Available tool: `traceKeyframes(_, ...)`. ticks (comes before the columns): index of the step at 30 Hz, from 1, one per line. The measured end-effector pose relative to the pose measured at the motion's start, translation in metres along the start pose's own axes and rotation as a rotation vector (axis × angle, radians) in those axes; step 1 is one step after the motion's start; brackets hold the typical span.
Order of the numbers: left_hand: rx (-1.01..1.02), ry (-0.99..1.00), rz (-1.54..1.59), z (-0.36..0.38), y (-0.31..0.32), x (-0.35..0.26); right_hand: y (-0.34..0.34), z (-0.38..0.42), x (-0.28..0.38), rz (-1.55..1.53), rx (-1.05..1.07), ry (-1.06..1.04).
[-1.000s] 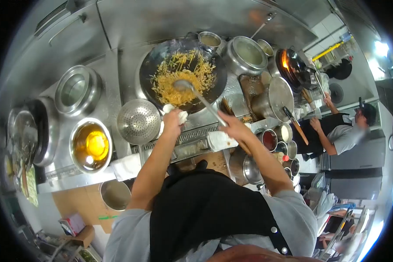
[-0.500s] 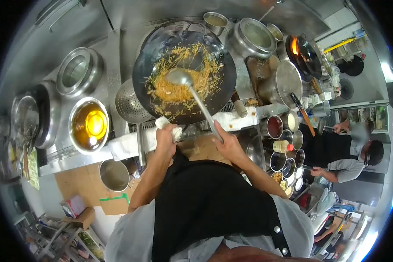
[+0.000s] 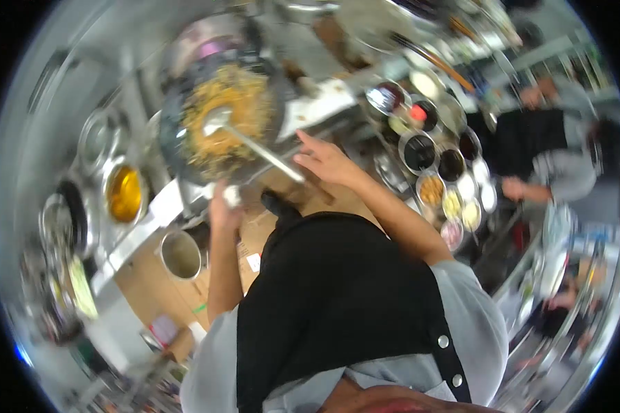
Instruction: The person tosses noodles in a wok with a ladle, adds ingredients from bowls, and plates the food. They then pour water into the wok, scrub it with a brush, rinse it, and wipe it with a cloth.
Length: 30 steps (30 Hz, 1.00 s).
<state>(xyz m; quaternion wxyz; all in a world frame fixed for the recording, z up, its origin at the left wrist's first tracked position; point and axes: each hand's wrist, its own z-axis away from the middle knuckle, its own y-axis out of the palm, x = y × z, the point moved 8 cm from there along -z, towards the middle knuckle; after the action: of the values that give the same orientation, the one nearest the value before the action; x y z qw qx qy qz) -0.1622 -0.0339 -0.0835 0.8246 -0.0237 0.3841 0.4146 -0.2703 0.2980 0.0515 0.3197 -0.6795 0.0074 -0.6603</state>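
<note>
A black wok (image 3: 174, 131) of fried noodles (image 3: 244, 93) stands on the range ahead of me, blurred by motion. My left hand (image 3: 224, 212) is closed around a folded white cloth (image 3: 231, 195) at the wok's near rim; whether it grips a wok handle under the cloth I cannot see. A metal ladle (image 3: 258, 148) lies with its bowl on the noodles, and its handle sticks out over the rim toward me. Just right of that handle is my right hand (image 3: 327, 164), its fingers stretched out and apart, holding nothing.
Several pots of sauces and chopped ingredients (image 3: 430, 191) crowd the right side. A bowl of yellow oil (image 3: 124, 194) sits left of the wok, and a bucket (image 3: 180, 255) stands below the counter edge. Another person (image 3: 541, 148) works at far right.
My view has turned, so the wok now appears further left and the ingredient pots nearer. My right hand has let go of the ladle handle. My left hand still holds the cloth.
</note>
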Motion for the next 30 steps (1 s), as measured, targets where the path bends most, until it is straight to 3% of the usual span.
traceKeyframes(2, 0.068, 0.005, 0.051, 0.017, 0.006, -0.004, -0.028, 0.056, -0.032, 0.012, -0.064, 0.006)
traceKeyframes(3, 0.381, 0.017, 0.122, 0.003, -0.003, 0.003, -0.034, 0.086, -0.059, 0.032, -0.076, 0.026)
traceKeyframes(4, 0.181, 0.068, 0.046, 0.016, -0.009, 0.004, -0.039, 0.12, -0.085, 0.048, -0.081, 0.043)
traceKeyframes(5, 0.194, 0.133, 0.061, 0.014, -0.023, 0.011, -0.042, 0.162, -0.108, 0.044, -0.073, 0.131)
traceKeyframes(6, -0.01, 0.12, 0.001, 0.044, -0.022, 0.023, -0.038, 0.2, -0.132, 0.051, -0.006, 0.273)
traceKeyframes(7, 0.086, 0.119, -0.011, 0.037, -0.032, 0.042, -0.031, 0.236, -0.153, 0.047, 0.075, 0.409)
traceKeyframes(8, 0.195, 0.183, -0.334, 0.028, -0.061, 0.065, -0.022, 0.27, -0.172, 0.04, 0.165, 0.535)
traceKeyframes(11, 0.42, -0.203, -0.451, 0.069, -0.09, 0.138, 0.007, 0.377, -0.245, 0.081, -0.115, 0.309)
traceKeyframes(13, 0.384, -0.358, -0.598, 0.108, -0.095, 0.163, -0.028, 0.44, -0.237, 0.035, -0.212, 0.607)
traceKeyframes(14, 0.355, -0.378, -0.699, 0.127, -0.095, 0.166, -0.046, 0.487, -0.271, -0.151, -0.497, 0.927)
traceKeyframes(15, 0.339, -0.382, -0.788, 0.14, -0.089, 0.163, -0.079, 0.523, -0.275, -0.323, -0.905, 0.852)
traceKeyframes(16, 0.323, -0.373, -0.867, 0.151, -0.081, 0.158, -0.117, 0.56, -0.283, -0.19, -1.193, 0.881)
traceKeyframes(20, 0.242, -0.312, -1.037, 0.164, -0.029, 0.132, -0.22, 0.58, -0.295, -0.151, -1.495, 0.774)
traceKeyframes(23, 0.235, -0.281, -0.872, 0.137, -0.005, 0.132, -0.257, 0.557, -0.332, 0.047, -1.425, 0.661)
traceKeyframes(25, 0.354, -0.214, -0.799, 0.149, 0.036, 0.132, -0.264, 0.546, -0.319, 0.3, -1.333, 0.636)
traceKeyframes(27, 0.377, -0.202, -0.802, 0.13, 0.03, 0.127, -0.271, 0.53, -0.295, 0.496, -1.15, 0.639)
traceKeyframes(30, 0.303, -0.157, -0.808, 0.11, 0.007, 0.135, -0.277, 0.524, -0.261, 0.585, -1.045, 0.64)
